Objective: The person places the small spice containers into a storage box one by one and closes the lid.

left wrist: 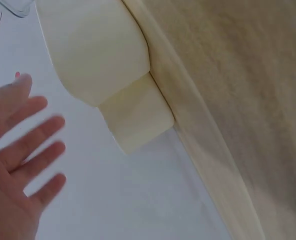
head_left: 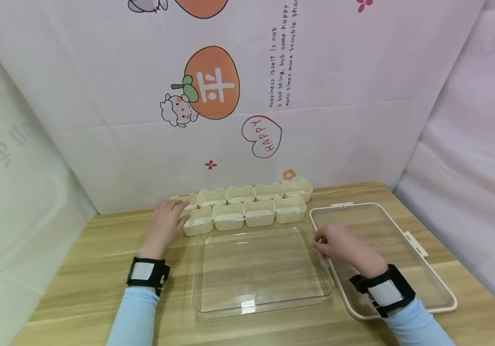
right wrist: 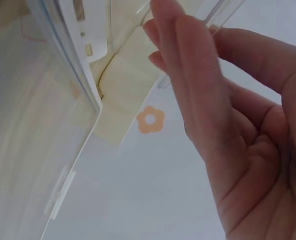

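Note:
My left hand point(head_left: 165, 223) is at the left end of two rows of small cream bins point(head_left: 228, 217), fingers loosely spread. In the left wrist view that hand point(left wrist: 25, 155) has a gap between it and the nearest cream bin point(left wrist: 100, 50), and holds nothing. A clear plastic box point(head_left: 262, 305) stands in front of the rows. Over its right side is my right hand point(head_left: 344, 242). The right wrist view shows that hand point(right wrist: 223, 115) with fairly straight fingers and the thumb near them; whether they touch the box rim is unclear.
A clear lid with a white rim and latches point(head_left: 415, 244) lies at the right, partly beneath my right forearm. The wooden table point(head_left: 96, 274) meets a printed white cloth point(head_left: 135, 168) at the back, with cloth on both sides too.

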A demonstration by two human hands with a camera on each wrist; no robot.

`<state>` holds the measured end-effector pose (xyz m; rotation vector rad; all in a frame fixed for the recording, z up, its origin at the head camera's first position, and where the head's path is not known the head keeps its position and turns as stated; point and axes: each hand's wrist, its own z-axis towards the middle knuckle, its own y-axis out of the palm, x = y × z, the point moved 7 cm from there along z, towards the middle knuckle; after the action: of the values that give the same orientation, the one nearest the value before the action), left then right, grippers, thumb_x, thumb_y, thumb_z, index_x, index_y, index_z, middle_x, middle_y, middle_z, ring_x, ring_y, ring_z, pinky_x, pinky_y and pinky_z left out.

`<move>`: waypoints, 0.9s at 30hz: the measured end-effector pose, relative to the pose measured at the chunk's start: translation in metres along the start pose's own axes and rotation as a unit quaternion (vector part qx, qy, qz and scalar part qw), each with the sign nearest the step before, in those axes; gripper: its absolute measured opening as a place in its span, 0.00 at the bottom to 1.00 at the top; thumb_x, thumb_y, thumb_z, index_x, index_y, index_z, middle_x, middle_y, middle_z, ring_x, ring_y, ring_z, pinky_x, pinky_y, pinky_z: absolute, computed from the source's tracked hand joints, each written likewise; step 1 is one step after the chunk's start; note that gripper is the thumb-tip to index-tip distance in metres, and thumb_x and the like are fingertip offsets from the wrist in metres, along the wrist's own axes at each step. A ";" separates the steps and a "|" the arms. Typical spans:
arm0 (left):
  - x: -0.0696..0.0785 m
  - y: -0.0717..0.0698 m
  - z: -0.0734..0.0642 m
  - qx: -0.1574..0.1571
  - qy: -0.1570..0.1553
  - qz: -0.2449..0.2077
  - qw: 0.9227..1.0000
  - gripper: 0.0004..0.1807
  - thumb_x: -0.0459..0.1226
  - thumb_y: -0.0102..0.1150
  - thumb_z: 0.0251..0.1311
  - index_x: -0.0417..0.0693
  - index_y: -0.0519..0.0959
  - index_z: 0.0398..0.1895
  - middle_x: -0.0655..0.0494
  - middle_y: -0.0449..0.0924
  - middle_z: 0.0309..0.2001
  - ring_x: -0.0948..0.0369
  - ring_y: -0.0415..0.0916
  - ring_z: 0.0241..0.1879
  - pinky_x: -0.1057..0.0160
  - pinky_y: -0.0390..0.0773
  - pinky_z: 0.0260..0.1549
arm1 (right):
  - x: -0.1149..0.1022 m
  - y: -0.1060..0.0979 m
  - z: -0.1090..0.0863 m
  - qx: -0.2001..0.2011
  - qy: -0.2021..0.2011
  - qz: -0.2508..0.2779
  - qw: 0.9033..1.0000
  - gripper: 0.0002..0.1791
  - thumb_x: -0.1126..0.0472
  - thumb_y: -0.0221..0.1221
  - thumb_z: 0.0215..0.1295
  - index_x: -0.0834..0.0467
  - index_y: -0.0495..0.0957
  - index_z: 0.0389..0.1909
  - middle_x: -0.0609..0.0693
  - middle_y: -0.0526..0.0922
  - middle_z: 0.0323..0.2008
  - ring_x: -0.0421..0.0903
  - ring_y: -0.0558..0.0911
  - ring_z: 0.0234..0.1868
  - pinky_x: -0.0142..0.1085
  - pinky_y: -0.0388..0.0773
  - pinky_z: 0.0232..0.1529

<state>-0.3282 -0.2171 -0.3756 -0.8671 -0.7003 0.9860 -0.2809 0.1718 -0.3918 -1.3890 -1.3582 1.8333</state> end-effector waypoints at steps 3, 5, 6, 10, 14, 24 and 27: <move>0.002 0.002 0.001 -0.009 0.022 -0.026 0.999 0.16 0.35 0.64 0.56 0.38 0.80 0.48 0.43 0.81 0.45 0.47 0.74 0.49 0.47 0.69 0.53 | -0.001 0.002 0.000 0.003 0.012 0.003 1.000 0.08 0.62 0.59 0.62 0.63 0.83 0.29 0.44 0.78 0.15 0.37 0.75 0.16 0.29 0.72 0.20; 0.004 0.003 0.001 -0.022 0.030 -0.046 0.998 0.13 0.34 0.65 0.55 0.39 0.82 0.43 0.44 0.82 0.41 0.48 0.76 0.44 0.49 0.73 0.49 | -0.002 0.003 0.000 0.009 0.017 0.008 1.000 0.08 0.63 0.59 0.61 0.64 0.83 0.30 0.44 0.78 0.15 0.37 0.76 0.16 0.29 0.72 0.20; 0.005 0.004 0.001 -0.031 0.032 -0.054 0.998 0.12 0.33 0.65 0.54 0.39 0.83 0.42 0.45 0.83 0.40 0.49 0.77 0.43 0.50 0.74 0.47 | -0.002 0.004 0.000 0.012 0.021 0.010 1.000 0.08 0.64 0.59 0.61 0.64 0.83 0.30 0.45 0.78 0.15 0.37 0.76 0.16 0.30 0.72 0.20; 0.011 0.006 0.000 -0.063 0.041 -0.066 0.995 0.09 0.33 0.65 0.54 0.41 0.84 0.39 0.48 0.84 0.38 0.50 0.79 0.41 0.52 0.77 0.42 | 0.001 0.004 0.000 0.019 0.036 0.021 0.999 0.08 0.65 0.58 0.61 0.66 0.83 0.33 0.48 0.80 0.15 0.39 0.76 0.16 0.30 0.73 0.20; 0.014 0.009 -0.001 -0.075 0.048 -0.066 0.994 0.07 0.32 0.66 0.53 0.42 0.85 0.36 0.50 0.85 0.37 0.51 0.80 0.39 0.53 0.78 0.42 | 0.003 0.004 -0.001 0.023 0.045 0.019 0.999 0.08 0.65 0.58 0.61 0.67 0.82 0.34 0.49 0.81 0.17 0.39 0.77 0.16 0.30 0.74 0.21; 0.015 0.019 0.001 -0.064 0.073 -0.084 0.992 0.04 0.29 0.68 0.48 0.43 0.86 0.29 0.53 0.85 0.30 0.57 0.81 0.32 0.59 0.79 0.34 | -0.001 0.002 -0.001 0.033 0.040 -0.009 0.999 0.07 0.65 0.59 0.60 0.67 0.82 0.32 0.46 0.79 0.15 0.37 0.75 0.14 0.30 0.73 0.20; 0.015 0.021 0.001 -0.061 0.069 -0.086 0.992 0.05 0.28 0.68 0.48 0.43 0.86 0.29 0.53 0.85 0.30 0.57 0.81 0.32 0.59 0.80 0.35 | -0.001 0.002 -0.001 0.030 0.043 -0.010 0.999 0.07 0.65 0.59 0.60 0.66 0.82 0.31 0.46 0.79 0.15 0.37 0.75 0.14 0.30 0.73 0.20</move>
<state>-0.3320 -0.1974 -0.3919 -0.9547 -0.7089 0.7277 -0.2790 0.1701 -0.3930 -1.4011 -1.2591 1.7674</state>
